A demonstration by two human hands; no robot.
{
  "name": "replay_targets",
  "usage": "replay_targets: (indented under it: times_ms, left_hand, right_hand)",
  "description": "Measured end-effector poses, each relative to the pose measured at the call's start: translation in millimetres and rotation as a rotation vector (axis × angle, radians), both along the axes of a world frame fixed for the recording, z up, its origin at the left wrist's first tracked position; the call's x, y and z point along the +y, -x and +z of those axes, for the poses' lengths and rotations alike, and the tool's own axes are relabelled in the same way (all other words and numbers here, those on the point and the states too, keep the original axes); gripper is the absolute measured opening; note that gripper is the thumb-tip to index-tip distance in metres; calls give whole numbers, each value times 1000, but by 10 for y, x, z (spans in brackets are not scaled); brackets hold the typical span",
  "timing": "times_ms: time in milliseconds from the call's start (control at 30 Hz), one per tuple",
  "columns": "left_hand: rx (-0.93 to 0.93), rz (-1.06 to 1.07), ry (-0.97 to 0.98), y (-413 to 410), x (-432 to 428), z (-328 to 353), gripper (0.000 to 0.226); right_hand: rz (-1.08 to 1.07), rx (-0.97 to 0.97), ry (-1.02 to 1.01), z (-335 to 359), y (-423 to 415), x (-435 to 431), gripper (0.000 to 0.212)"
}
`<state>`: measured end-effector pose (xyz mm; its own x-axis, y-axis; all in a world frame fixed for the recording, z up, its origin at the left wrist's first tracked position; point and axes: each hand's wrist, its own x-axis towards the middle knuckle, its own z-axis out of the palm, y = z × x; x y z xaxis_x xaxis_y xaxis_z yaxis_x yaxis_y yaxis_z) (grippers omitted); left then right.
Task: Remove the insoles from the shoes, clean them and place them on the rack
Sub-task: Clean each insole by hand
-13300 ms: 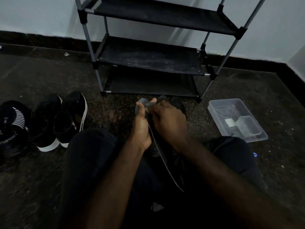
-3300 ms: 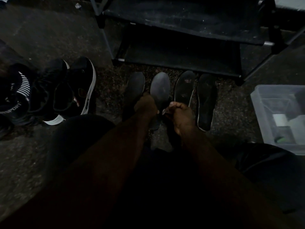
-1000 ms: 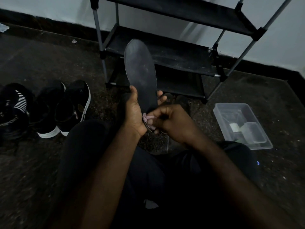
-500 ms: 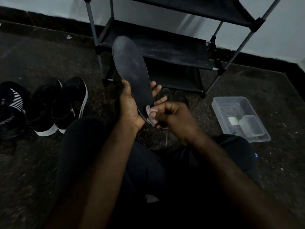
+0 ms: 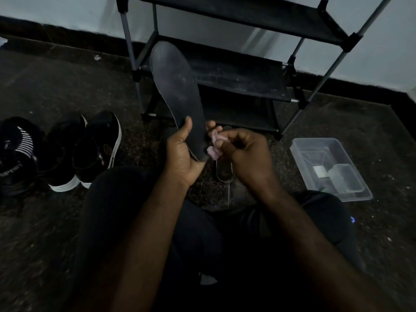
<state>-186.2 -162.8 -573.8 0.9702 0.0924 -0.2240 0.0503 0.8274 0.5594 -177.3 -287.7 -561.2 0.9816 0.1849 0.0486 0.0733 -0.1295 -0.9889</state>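
Moved: one insole (image 5: 177, 86), which lay three seconds ago in the floor row before the rack (image 5: 243, 79), is now raised in front of me, toe up and leaning left across the rack's middle shelf.

Left hand (image 5: 182, 158): wrapped round the heel end, thumb on the near face, fingertips showing past the far edge.

Right hand (image 5: 245, 156): fingers bunched on a pink cloth (image 5: 215, 145), which touches the insole's heel edge, much where it was half a second ago.

Reading: I judge the wipe is only starting at the heel; the long dusty face above is untouched, and nothing is on the rack yet.

Second insole (image 5: 224, 171): on the floor under my hands, partly hidden.

Shoes (image 5: 90, 149): on the floor to the left, as before.

Clear plastic box (image 5: 313, 140): on the floor to the right, unmoved.
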Motion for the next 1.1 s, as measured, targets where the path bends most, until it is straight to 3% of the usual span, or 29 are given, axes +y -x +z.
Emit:
replay_targets:
  times_ms: [100, 200, 267, 367, 467, 600, 700, 833, 933, 1000, 1100]
  left_hand:
    - [-42, 46, 81, -21, 14, 11, 43]
    - [-8, 11, 54, 11, -30, 10, 58]
    - [28, 39, 53, 26, -19, -4, 52]
    - [46, 61, 107, 30, 26, 7, 47]
    - [-13, 20, 161, 20, 23, 54, 47]
    - [-78, 17, 152, 26, -4, 45, 46]
    - [-8, 61, 122, 21, 0, -28, 48]
    - [56, 64, 135, -13, -7, -53, 52]
    - [47, -30, 143, -1, -13, -15, 52]
    - [-32, -63, 110, 23, -20, 22, 48]
    - [-49, 6, 132, 41, -41, 39, 47]
  right_hand:
    - [9, -50, 58, 71, -81, -45, 9]
    - [111, -201, 321, 72, 75, 56, 9]
    - [168, -225, 404, 45, 206, 124, 10]
    - [295, -98, 300, 113, 240, 109, 10]
    - [161, -31, 107, 186, 77, 8, 10]
    - [68, -247, 426, 129, -30, 17, 8]
    - [129, -207, 474, 36, 132, 91, 8]
    - [288, -40, 359, 106, 251, 66, 8]
    - [314, 158, 77, 262, 127, -53, 8]
    - [184, 80, 77, 273, -10, -101, 7]
    - [174, -127, 353, 171, -10, -31, 7]
